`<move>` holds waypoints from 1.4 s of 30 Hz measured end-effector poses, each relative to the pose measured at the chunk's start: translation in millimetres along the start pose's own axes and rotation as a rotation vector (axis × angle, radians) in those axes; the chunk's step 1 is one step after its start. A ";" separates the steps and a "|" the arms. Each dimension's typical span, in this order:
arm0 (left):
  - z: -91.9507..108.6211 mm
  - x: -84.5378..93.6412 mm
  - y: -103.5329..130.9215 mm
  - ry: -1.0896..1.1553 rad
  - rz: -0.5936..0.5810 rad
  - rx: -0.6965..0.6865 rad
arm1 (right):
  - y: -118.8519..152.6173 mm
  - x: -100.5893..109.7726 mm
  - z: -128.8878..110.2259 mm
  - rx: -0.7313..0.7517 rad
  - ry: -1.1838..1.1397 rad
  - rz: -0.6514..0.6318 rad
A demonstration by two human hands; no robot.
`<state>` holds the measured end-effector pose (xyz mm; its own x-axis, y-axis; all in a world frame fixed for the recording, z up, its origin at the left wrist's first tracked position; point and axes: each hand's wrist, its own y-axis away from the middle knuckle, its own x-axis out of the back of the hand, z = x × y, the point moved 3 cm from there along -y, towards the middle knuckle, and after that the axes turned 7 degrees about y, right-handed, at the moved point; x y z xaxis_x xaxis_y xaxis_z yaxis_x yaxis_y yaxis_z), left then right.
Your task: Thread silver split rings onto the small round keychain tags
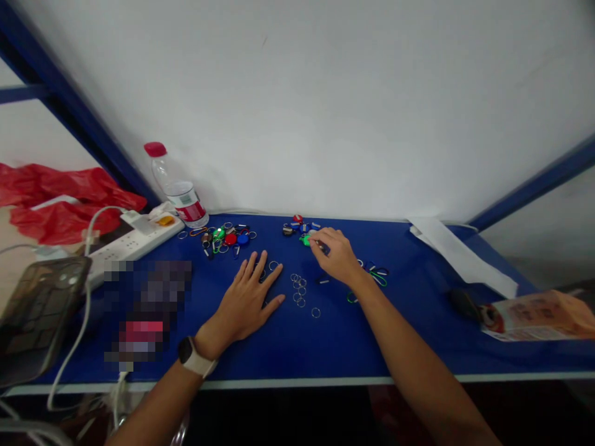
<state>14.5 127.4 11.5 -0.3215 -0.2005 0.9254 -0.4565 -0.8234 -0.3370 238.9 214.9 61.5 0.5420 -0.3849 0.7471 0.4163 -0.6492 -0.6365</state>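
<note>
My left hand point(248, 298) lies flat on the blue desk with its fingers spread, over and beside a few metal split rings point(273, 266). My right hand point(338, 255) is closed in a pinch at a small pile, its fingertips at a green round piece point(305, 240); what they grip, if anything, I cannot make out. Blue, red and black pieces point(304, 228) lie behind it. More split rings point(298, 290) lie in a cluster between my hands, with a single ring point(316, 313) nearer me. Carabiner clips point(379, 274) lie partly behind my right forearm.
Finished-looking keychains with coloured discs point(230, 238) lie in a heap at the left. Behind them stands a red-capped bottle point(186, 201), beside a power strip point(125, 248) with cables. A phone point(41, 316) is at far left. White paper point(460, 257) and an orange packet point(542, 316) lie right.
</note>
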 end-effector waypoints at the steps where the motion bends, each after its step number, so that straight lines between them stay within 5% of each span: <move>1: -2.1 -0.9 -3.2 0.001 -0.008 0.009 | 2.8 -1.7 3.7 -0.014 0.008 0.008; 16: -19.1 16.2 -98.7 0.041 0.157 0.110 | 18.5 2.5 23.6 -0.003 0.069 0.126; 23: -44.1 21.9 -82.6 -0.011 0.242 0.246 | 18.1 2.0 26.7 -0.010 0.081 0.149; 32: -105.6 48.6 -59.4 0.007 0.531 0.471 | 20.3 2.4 46.2 -0.289 0.126 -0.038; 36: -86.5 40.0 -67.3 0.054 0.455 0.344 | 18.8 8.9 44.0 -0.289 -0.006 -0.187; 42: -35.0 20.0 -79.6 0.240 0.137 0.065 | 18.5 19.9 30.2 -0.262 -0.152 -0.296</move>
<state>15.4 207.6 50.7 -0.5672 -0.1868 0.8021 -0.3440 -0.8311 -0.4369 279.5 215.1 58.8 0.5367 -0.0681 0.8410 0.3810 -0.8698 -0.3136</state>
